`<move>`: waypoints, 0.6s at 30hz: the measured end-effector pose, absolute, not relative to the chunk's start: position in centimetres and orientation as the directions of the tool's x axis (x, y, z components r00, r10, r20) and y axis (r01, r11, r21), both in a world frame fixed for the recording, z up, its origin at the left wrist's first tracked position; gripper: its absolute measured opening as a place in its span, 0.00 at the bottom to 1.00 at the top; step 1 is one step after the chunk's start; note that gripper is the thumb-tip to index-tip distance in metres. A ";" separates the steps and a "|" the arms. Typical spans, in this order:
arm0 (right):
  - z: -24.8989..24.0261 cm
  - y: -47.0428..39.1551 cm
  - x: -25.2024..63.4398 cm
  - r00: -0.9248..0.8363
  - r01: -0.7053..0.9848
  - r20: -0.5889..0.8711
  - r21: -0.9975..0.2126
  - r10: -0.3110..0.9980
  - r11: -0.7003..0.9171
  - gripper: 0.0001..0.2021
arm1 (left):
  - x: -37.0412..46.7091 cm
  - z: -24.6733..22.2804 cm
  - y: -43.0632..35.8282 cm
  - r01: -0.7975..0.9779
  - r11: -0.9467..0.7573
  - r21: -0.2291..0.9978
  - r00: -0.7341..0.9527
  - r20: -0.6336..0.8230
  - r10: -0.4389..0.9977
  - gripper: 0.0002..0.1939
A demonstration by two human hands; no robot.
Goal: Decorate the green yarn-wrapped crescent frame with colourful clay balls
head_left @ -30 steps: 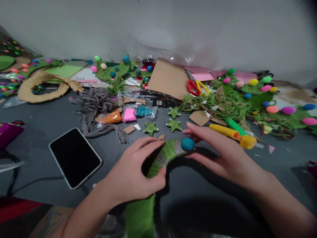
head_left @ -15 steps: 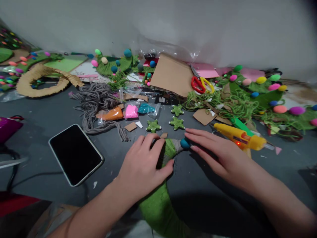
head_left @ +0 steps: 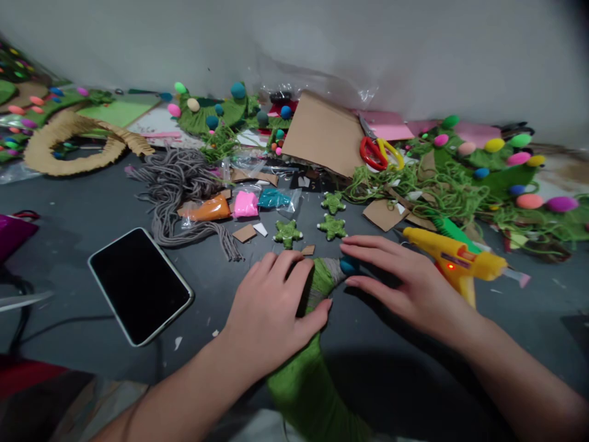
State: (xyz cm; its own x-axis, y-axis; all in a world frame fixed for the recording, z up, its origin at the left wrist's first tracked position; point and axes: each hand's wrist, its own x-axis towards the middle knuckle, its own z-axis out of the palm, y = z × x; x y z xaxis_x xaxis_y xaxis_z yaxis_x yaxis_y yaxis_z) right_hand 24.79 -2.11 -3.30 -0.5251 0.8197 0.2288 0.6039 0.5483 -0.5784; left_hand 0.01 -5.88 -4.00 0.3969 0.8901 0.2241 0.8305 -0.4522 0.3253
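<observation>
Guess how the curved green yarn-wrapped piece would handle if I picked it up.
The curved green yarn-wrapped piece is probably fairly stiff, since it forms a smooth arc past the left hand. It likely wouldn't slip easily, as its wrapped surface looks fibrous. It seems unlikely to roll, being bent rather than round.

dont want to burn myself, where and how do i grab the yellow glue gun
Probably best to grip the glue gun by its handle, coming from the right: the handle slants toward the near side, while the nozzle points left, away from that approach.
</observation>
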 end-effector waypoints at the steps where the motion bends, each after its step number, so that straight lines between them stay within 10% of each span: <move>1: -3.3 -2.1 24.9 -0.526 0.606 0.221 -0.580 0.821 0.544 0.18 | 0.0 -4.0 -5.9 0.830 -0.453 0.326 0.398 0.222 0.890 0.21; 18: -3.5 -2.1 24.7 -0.556 0.603 0.250 -0.535 0.793 0.592 0.16 | 0.1 -4.0 -5.9 0.822 -0.432 0.371 0.378 0.212 0.901 0.21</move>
